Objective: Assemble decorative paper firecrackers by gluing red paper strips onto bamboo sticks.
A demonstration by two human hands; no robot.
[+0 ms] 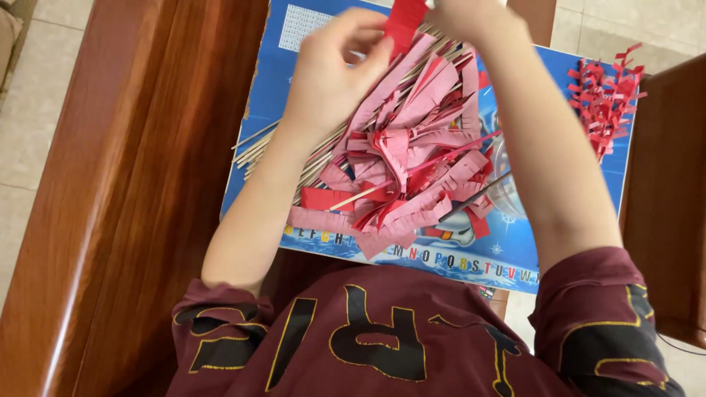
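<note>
My left hand (334,70) and my right hand (471,18) meet near the top edge, both pinching a red paper strip (404,22) between their fingers. Below the hands lies a heap of fringed red and pink paper strips (401,165) on a blue board (507,254) with coloured letters along its near edge. A bundle of thin wooden sticks (257,147) pokes out from under the heap toward the left. One stick (353,197) lies across the heap.
A cluster of finished red fringed paper sprigs (604,99) rests at the board's right end. The board sits on a brown wooden bench (147,184). A clear rounded plastic piece (500,165) shows beside the heap. Tiled floor lies at the far left.
</note>
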